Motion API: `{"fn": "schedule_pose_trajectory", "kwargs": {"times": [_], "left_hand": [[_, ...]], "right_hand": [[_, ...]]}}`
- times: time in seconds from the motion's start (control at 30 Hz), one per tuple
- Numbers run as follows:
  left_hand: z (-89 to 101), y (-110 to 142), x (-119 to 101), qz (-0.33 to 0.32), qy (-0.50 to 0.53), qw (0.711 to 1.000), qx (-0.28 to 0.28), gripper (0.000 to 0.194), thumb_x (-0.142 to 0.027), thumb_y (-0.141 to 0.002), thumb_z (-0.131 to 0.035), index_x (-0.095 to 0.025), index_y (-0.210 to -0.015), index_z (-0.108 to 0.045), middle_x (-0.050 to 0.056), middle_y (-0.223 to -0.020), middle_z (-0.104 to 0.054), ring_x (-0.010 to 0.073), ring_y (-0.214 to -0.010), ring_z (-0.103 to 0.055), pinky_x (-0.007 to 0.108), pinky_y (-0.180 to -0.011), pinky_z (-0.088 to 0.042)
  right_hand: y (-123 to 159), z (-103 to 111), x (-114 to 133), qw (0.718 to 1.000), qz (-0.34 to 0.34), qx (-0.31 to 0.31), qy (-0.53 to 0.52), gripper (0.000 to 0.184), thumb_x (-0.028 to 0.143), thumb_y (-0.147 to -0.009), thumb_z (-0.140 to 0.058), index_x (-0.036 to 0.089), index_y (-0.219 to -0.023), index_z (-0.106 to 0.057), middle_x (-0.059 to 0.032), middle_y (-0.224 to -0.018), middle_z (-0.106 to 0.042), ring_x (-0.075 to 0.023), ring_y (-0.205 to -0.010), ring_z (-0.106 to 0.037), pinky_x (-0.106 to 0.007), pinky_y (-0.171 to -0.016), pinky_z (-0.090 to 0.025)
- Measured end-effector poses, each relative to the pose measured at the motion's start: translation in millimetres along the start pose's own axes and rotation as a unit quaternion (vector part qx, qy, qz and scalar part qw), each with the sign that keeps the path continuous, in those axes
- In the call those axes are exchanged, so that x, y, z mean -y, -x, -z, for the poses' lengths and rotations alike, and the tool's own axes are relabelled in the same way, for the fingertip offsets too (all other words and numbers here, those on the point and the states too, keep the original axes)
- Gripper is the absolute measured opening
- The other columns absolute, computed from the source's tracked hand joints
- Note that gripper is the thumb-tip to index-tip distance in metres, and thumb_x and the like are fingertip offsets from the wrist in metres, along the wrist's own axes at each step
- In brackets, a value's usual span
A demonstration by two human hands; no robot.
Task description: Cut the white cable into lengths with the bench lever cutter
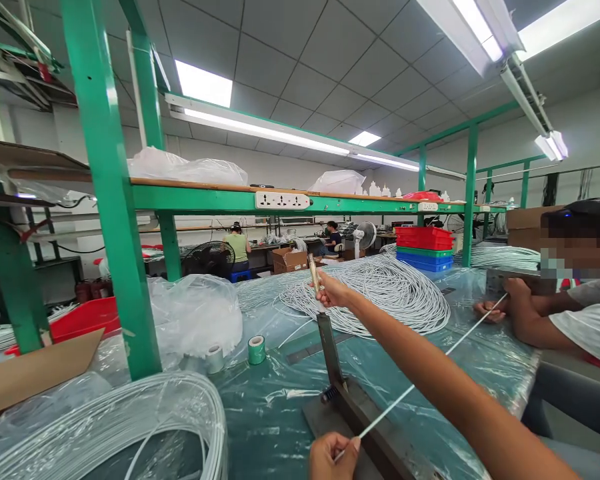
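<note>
Left hand: I am watching the left hand (pixel 334 457) at the bottom edge of my view; thumb and fingers are meeting in a firm pinch, with the cable (pixel 387 408) running between them.
Cable: it is leaving that pinch upward and to the right, drawn nearly straight, and is passing behind the right forearm (pixel 430 353).
Far grip: a co-worker's hands (pixel 493 310) are holding the same cable at the right, well apart from the left hand.
Right hand: the right hand (pixel 326 291) is wrapping around the handle (pixel 312 267), fingers curled in on it; the handle's tip is standing out above the fist.
Lever: below that fist the lever (pixel 329 350) is rising steeply from the base (pixel 321 419), tilting a little to the left.
Base: it is resting on the table (pixel 260 413), just beside the left hand; the cable is crossing it in my view, though I am unable to judge whether the two are touching.
Coils: a broad white coil (pixel 395 293) is lying beyond the lever, and a near coil (pixel 211 407) is filling the lower left.
Tape: a green roll (pixel 257 350) is sitting left of the lever.
</note>
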State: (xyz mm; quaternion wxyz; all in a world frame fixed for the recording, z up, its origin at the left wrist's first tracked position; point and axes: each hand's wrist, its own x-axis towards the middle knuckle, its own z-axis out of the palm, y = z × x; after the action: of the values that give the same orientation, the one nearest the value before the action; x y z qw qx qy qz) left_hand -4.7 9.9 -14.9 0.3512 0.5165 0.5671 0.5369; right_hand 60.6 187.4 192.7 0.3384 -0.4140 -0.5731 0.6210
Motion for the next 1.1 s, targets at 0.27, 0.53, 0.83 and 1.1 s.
{"fn": "schedule_pose_trajectory", "kwargs": {"times": [0.27,0.53,0.83,1.1], "left_hand": [[1.3,4.3,2.0,0.003,0.022,0.999,0.03,0.032,-0.048,-0.058,-0.048,-0.018,-0.047,-0.045,-0.002,-0.048,-0.037,0.0126,-0.051,-0.031,0.026,-0.053,-0.022],[9.9,10.5,-21.3,0.009,0.001,0.997,0.081,0.034,-0.051,-0.059,-0.046,-0.02,-0.046,-0.041,-0.003,-0.05,-0.032,0.0128,-0.053,-0.029,0.026,-0.054,-0.021],[10.2,11.0,-23.9,0.006,0.002,0.997,0.071,0.034,-0.052,-0.056,-0.047,-0.02,-0.046,-0.043,-0.002,-0.049,-0.035,0.0138,-0.054,-0.031,0.027,-0.054,-0.023],[9.1,11.1,-20.0,-0.003,0.01,0.997,0.071,0.034,-0.05,-0.059,-0.048,-0.019,-0.047,-0.042,-0.003,-0.05,-0.033,0.0134,-0.054,-0.032,0.026,-0.055,-0.024]], "right_hand": [[158.8,48.3,-13.1,0.998,-0.004,0.056,-0.025,0.05,0.058,-0.084,-0.022,0.018,-0.093,-0.051,-0.0063,-0.066,-0.065,-0.0111,-0.051,-0.061,-0.019,-0.047,-0.048],[260.5,48.6,-98.0,0.993,-0.103,0.039,-0.041,0.045,0.025,-0.076,-0.052,0.02,-0.118,-0.038,-0.0012,-0.067,-0.06,-0.0081,-0.04,-0.056,-0.014,-0.037,-0.045],[276.2,24.8,-109.6,0.977,-0.175,-0.012,0.118,0.04,0.031,-0.059,-0.051,0.016,-0.095,-0.043,0.0099,-0.045,-0.039,-0.001,-0.027,-0.025,-0.011,-0.024,-0.02],[284.1,19.0,-109.7,0.983,-0.127,-0.021,0.129,0.051,0.026,-0.062,-0.047,0.016,-0.112,-0.046,0.0097,-0.043,-0.033,-0.0026,-0.03,-0.023,-0.016,-0.03,-0.015]]}}
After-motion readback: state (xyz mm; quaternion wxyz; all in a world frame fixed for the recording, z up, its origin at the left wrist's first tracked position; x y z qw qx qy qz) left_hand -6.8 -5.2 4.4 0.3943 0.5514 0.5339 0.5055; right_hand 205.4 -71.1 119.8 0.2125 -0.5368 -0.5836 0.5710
